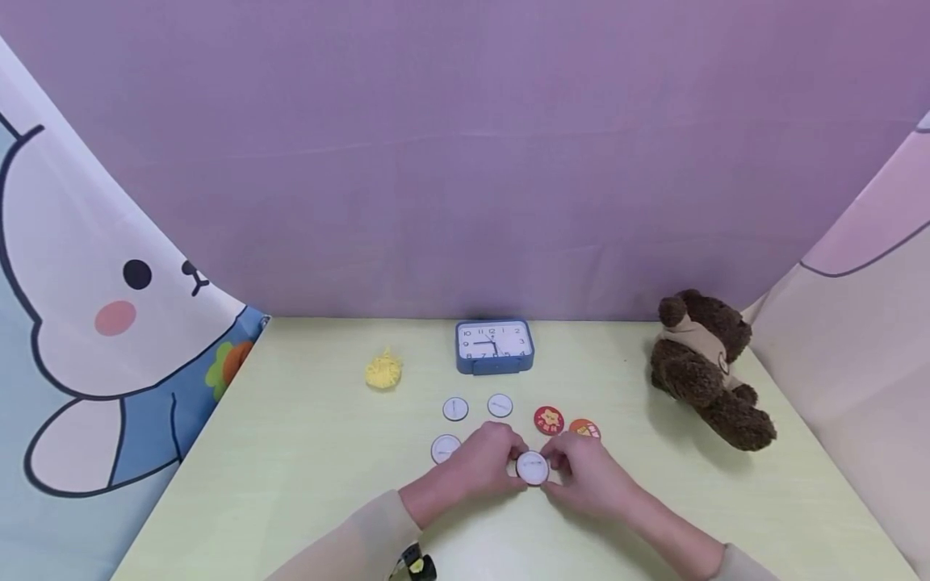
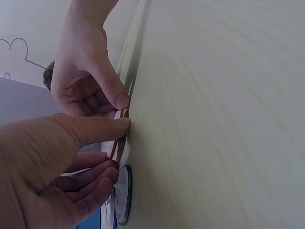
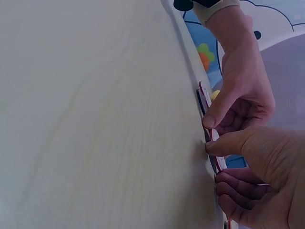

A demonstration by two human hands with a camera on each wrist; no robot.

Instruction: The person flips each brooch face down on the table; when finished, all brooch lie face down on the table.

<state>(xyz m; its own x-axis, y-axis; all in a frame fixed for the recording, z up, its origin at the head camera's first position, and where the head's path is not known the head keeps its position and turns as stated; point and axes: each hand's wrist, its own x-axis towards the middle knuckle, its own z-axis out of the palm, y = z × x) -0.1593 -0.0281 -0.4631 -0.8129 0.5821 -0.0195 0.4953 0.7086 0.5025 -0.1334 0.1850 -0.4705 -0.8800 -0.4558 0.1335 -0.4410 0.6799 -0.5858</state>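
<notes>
A round pin badge (image 1: 533, 468) lies back side up between my two hands, its white back and metal pin showing in the head view. My left hand (image 1: 481, 461) pinches its left edge between thumb and fingers. From the other side, my right hand (image 1: 592, 478) grips the right edge the same way. Both wrist views show the badge edge-on, low over the table, with a red rim. Just beyond the right hand are a red badge (image 1: 548, 420) and an orange badge (image 1: 584, 428), picture side up. The left forearm partly covers a face-down badge (image 1: 445, 447).
Two more face-down badges, one left (image 1: 455, 409) and one right (image 1: 500, 405), lie past the left hand. A blue clock (image 1: 495, 345) stands at the table's back, a yellow knitted pouch (image 1: 383, 370) to its left. At the right lies a brown teddy bear (image 1: 708, 371).
</notes>
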